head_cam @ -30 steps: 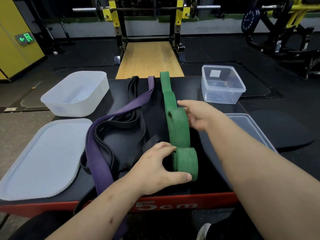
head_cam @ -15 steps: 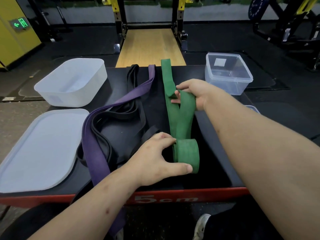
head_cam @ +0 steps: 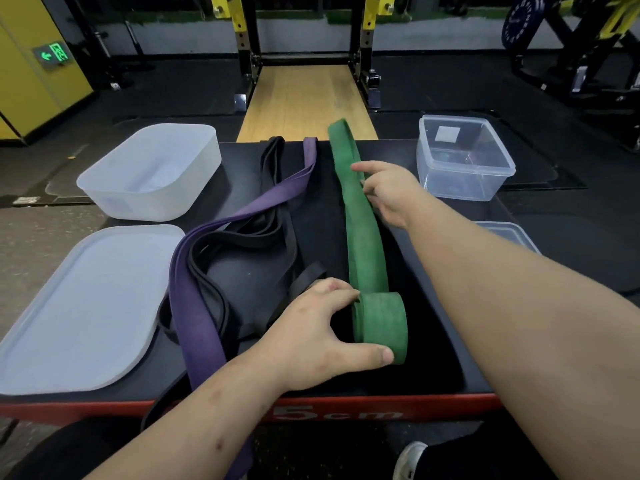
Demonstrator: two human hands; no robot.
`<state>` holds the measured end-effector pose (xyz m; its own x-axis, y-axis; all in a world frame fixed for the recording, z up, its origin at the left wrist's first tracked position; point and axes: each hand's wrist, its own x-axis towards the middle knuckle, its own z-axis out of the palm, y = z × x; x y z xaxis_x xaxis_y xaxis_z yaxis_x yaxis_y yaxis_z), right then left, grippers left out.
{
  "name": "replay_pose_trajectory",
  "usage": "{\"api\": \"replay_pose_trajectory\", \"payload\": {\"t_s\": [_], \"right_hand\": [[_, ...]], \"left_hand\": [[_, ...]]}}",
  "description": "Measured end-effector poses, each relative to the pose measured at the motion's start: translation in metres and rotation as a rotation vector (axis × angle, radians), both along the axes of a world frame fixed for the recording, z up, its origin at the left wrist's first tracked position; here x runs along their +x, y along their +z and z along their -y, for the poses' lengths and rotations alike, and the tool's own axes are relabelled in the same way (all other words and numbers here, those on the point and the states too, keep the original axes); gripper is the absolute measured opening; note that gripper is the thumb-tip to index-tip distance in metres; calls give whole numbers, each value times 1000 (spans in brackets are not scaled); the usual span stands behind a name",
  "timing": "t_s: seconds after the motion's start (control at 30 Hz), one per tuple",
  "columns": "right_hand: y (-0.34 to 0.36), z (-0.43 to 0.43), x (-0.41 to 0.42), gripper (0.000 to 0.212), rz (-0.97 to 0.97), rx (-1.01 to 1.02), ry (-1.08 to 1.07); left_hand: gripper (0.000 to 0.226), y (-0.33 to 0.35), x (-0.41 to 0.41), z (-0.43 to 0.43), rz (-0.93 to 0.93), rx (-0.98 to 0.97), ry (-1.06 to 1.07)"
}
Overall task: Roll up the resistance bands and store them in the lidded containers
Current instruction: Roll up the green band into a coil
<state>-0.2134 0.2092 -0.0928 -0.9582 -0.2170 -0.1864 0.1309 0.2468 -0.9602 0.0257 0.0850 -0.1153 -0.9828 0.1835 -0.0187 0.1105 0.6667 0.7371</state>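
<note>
A green resistance band (head_cam: pixel 362 233) lies lengthwise on the black platform (head_cam: pixel 429 348), its near end wound into a small roll. My left hand (head_cam: pixel 322 336) grips that roll between thumb and fingers. My right hand (head_cam: pixel 386 192) rests on the flat green strip farther back, index finger stretched across it. A purple band (head_cam: pixel 194 306) and several black bands (head_cam: pixel 249 237) lie tangled to the left. A frosted container (head_cam: pixel 152 171) stands at back left, its lid (head_cam: pixel 76 310) in front of it. A clear container (head_cam: pixel 464 157) stands at back right.
A clear lid (head_cam: pixel 509 233) shows partly behind my right forearm. The platform's red front edge (head_cam: pixel 450 407) runs below my arms. A squat rack with a wooden floor panel (head_cam: pixel 306 98) stands beyond the platform. A shoe (head_cam: pixel 410 460) is at the bottom right.
My right hand had lifted a fold of the green strip; now the strip lies flat and straight, with the hand resting on it farther back. My left hand has stayed on the roll.
</note>
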Motion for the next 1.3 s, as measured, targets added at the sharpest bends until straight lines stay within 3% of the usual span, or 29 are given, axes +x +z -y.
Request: {"api": "replay_pose_trajectory", "payload": {"t_s": [0.07, 0.2, 0.37, 0.47, 0.53, 0.63, 0.83, 0.97, 1.13, 1.23, 1.3], "right_hand": [[-3, -2, -7, 47, -24, 29, -1], [1, -9, 2, 52, -117, 346, 6], [6, -12, 20, 59, -166, 573, 59], [14, -11, 30, 48, -56, 715, 120], [17, -12, 39, 36, 41, 692, 167], [9, -22, 46, 33, 50, 619, 174], [-15, -30, 64, 35, -29, 227, -33], [-18, -37, 83, 25, -69, 314, -6], [8, -81, 133, 25, -246, 524, 261], [8, -107, 182, 55, -168, 300, 438], [6, -118, 205, 81, -152, 331, 537]], "left_hand": [[79, 0, 0, 0, 0, 10, 0], [80, -1, 0, 0, -1, 12, 8], [84, -2, 2, -2, -18, 4, 19], [80, -2, 5, -1, -36, 15, 26], [78, -2, 6, -1, -37, 18, 32], [84, -1, 6, -3, -43, 16, 45], [95, 0, 8, -5, -64, 18, 59], [83, -1, 10, -5, -63, -5, 51], [75, 2, 10, -5, -55, -3, 57], [68, 3, 11, -5, -45, -1, 52], [65, 4, 12, -6, -39, 8, 48]]}}
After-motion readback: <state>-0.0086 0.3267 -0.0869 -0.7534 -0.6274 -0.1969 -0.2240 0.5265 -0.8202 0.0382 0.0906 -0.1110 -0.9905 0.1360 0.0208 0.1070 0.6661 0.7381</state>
